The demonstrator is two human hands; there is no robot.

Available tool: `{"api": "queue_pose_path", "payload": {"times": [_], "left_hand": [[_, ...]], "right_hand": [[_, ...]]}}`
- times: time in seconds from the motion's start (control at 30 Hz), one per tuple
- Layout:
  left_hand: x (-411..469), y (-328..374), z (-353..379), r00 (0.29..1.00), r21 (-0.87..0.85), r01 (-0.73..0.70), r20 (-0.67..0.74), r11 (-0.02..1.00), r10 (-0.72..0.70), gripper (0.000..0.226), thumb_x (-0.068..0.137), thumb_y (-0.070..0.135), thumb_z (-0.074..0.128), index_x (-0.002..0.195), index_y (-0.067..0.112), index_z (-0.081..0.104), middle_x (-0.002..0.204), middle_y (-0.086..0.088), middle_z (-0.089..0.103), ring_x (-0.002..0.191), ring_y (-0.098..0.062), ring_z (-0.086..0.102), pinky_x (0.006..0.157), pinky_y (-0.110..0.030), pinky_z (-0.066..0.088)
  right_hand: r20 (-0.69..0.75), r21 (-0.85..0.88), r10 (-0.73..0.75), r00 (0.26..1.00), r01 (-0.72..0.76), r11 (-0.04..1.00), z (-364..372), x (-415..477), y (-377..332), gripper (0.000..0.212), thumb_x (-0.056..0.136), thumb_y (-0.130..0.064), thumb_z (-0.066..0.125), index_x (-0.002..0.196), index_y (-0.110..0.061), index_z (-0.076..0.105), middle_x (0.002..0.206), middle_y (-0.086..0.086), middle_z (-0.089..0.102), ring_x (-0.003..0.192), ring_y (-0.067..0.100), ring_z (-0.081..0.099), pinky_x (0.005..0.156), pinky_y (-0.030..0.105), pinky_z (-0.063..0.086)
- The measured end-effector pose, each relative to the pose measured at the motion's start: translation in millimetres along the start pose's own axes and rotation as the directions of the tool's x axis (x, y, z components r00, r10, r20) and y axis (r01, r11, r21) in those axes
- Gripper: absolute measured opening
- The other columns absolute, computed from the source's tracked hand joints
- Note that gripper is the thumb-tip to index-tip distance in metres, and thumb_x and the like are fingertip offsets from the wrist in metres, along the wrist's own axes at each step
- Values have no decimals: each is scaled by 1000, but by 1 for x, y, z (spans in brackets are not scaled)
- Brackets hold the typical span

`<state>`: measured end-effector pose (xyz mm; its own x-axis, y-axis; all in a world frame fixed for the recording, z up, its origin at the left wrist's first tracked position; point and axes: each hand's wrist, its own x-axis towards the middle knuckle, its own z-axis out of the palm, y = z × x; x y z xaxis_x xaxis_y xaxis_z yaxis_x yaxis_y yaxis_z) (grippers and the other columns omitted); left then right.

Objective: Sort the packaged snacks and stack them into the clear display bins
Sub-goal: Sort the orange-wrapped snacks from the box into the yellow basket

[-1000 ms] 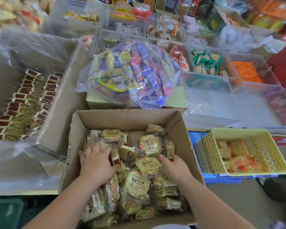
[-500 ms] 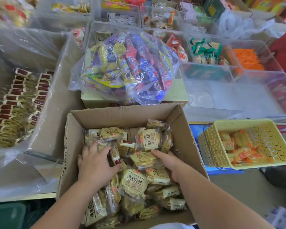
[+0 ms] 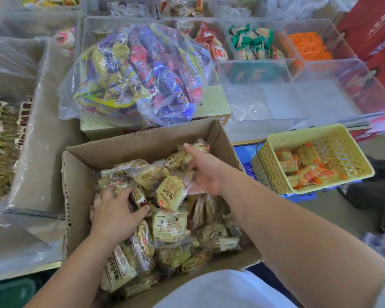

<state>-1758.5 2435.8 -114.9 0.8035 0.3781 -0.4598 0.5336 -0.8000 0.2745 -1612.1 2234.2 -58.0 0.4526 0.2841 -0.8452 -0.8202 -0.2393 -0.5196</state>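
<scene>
An open cardboard box [image 3: 125,147] in front of me is full of yellow wrapped biscuit packets [image 3: 170,225]. My left hand [image 3: 117,211] lies on the packets at the box's left side, fingers and thumb curled round a few of them. My right hand [image 3: 203,172] reaches into the far right corner of the box, thumb and fingers spread against the packets there. Clear display bins [image 3: 276,103] stand behind the box; the nearest one on the right holds nothing.
A clear bag of blue, red and yellow snacks [image 3: 142,72] lies on a carton behind the box. A yellow basket [image 3: 309,135] with orange packets sits to the right. Farther bins hold orange [image 3: 309,45] and green [image 3: 251,41] snacks. A lined bin of brown-ended packets [image 3: 2,134] is at left.
My right hand has moved from the box's middle right up to its far right corner and turned sideways. My left hand stays on the left packets. The view has tilted down.
</scene>
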Motion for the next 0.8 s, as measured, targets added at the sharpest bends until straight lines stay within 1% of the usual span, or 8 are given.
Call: {"api": "queue_pose_path", "payload": {"times": [0.1,0.17,0.3,0.43,0.53,0.6,0.67,0.8], "left_hand": [[-3,4,-6,999,36,-3,51,999,1,84,83,84,47,155,42,35,166,-9,23,151,-39,19,118,-59,30],[-9,5,-11,995,61,-31,93,998,26,92,78,92,33,157,45,26,166,-8,25,151,-39,21,116,-59,33],[-31,3,-21,993,124,-114,43,986,109,124,53,109,21,159,48,9,164,-1,29,148,-33,26,113,-54,36],[-48,-5,-23,986,163,-164,-13,973,168,135,41,113,22,158,48,0,167,1,19,149,-31,20,120,-51,32],[-58,-5,-19,982,186,-179,-30,966,188,137,41,113,20,159,48,-7,171,2,-14,157,-30,-3,127,-55,9],[-65,0,-11,971,188,-223,-37,956,234,134,43,112,20,159,48,-4,170,5,-18,158,-27,-10,126,-54,1],[-73,8,0,949,198,-310,6,930,315,130,46,110,22,159,48,4,171,8,-10,157,-23,-11,124,-54,-5],[-82,30,28,831,307,-553,127,775,542,104,65,91,55,154,46,22,172,6,5,157,-24,-9,117,-58,-21]], "right_hand": [[-31,-113,-23,999,20,993,-11,-9,4,63,91,-69,55,134,-23,51,127,7,55,94,29,68,73,41,63],[-57,-209,-72,996,59,976,-22,-13,15,59,92,-68,55,131,-23,56,120,3,60,99,26,65,88,43,60],[-118,-526,-235,965,140,839,-46,-26,46,76,92,-68,55,151,-21,43,147,1,52,118,18,57,103,39,46],[-120,-620,-316,941,177,765,-62,-42,77,73,94,-62,56,155,-26,35,146,-4,52,127,18,53,93,31,42],[-129,-756,-425,896,189,627,-68,-48,92,25,97,-47,60,113,-28,62,107,-12,67,94,9,62,71,24,45],[1,-850,-379,925,201,488,-65,-48,96,22,96,-31,58,85,-15,65,80,-6,66,70,10,58,60,26,47],[178,-917,-205,962,238,321,-55,-45,97,26,95,-21,53,76,-7,64,77,4,63,68,16,57,68,35,52],[292,-955,43,955,290,57,-32,-27,102,29,97,-13,51,117,-15,72,114,4,70,99,24,63,86,38,52]]}}
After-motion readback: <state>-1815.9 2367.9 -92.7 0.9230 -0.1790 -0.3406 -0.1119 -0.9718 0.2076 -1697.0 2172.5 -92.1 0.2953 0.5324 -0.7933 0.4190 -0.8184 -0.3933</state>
